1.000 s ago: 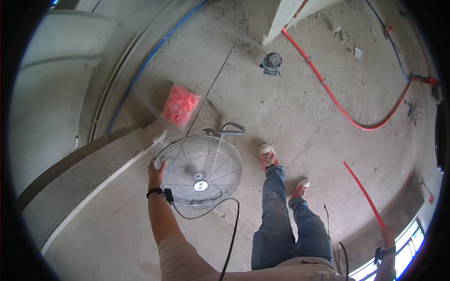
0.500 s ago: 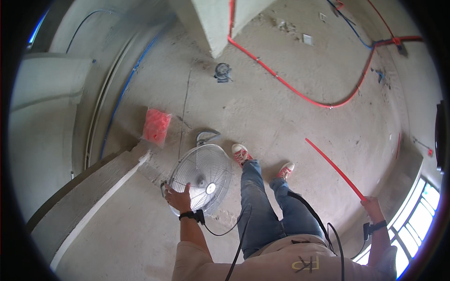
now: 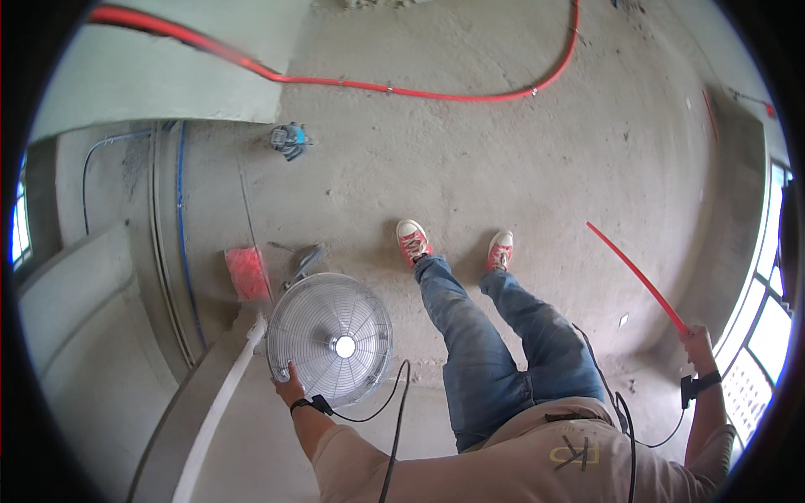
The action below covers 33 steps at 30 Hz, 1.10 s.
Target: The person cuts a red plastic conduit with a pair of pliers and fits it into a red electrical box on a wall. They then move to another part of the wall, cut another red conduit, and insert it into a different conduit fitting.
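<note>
My left hand [image 3: 289,386] grips the lower left rim of a round metal floor fan [image 3: 323,314], its thumb over the wire cage and the other fingers mostly hidden behind it. The fan faces up toward me, its base and handle partly behind the cage. Out to the right, my right hand [image 3: 697,347] is closed around one end of a straight red pipe [image 3: 633,277], whose other end points forward and left above the floor. Both wrists carry black straps with small devices and cables.
A bag of red parts [image 3: 245,273] lies beyond the fan, near a low concrete ledge [image 3: 214,402]. Farther ahead a blue and grey power tool [image 3: 290,141] sits on the floor. A clamped red conduit [image 3: 436,95] runs across the floor, and a blue one [image 3: 181,218] along the left.
My view has swung, and the fan and I have shifted against the floor. My left hand, spread over the cage before, now grips the rim. The red pipe stays in my right hand.
</note>
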{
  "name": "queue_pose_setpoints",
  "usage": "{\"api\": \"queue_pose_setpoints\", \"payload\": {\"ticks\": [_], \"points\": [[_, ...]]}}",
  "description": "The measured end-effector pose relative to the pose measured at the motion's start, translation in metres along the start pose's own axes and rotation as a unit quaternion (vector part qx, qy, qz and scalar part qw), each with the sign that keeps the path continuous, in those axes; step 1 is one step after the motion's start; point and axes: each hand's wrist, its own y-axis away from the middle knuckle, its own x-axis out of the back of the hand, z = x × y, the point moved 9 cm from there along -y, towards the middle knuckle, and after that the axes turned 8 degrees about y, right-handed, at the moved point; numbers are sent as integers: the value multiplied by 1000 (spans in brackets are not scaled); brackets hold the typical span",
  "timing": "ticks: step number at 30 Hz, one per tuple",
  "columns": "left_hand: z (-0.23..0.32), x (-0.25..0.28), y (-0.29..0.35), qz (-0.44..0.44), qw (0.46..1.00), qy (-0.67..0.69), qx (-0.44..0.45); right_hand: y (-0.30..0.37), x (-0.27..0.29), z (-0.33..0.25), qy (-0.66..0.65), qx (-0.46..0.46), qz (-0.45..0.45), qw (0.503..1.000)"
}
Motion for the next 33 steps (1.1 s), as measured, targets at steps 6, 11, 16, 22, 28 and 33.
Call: {"api": "queue_pose_setpoints", "payload": {"ticks": [6,11,16,22,28,33], "points": [[-1,-4,-6,-40,999,19,-3,-9,-61,87,15,23,20,999],[20,-11,-16,-100,994,-14,38,45,-49,14,0,-17,-30,999],[120,-4,-18,-139,988,-10,-60,74,-13,-6,-57,-16,-37,998],[358,-20,39,-174,930,43,-321,81,35,3,0,133,165,977],[617,-36,125,-326,848,184,-376,119,143,-20,-332,43,173,926],[831,-16,293,-395,762,110,-501,130,273,-40,-458,42,270,846]]}}
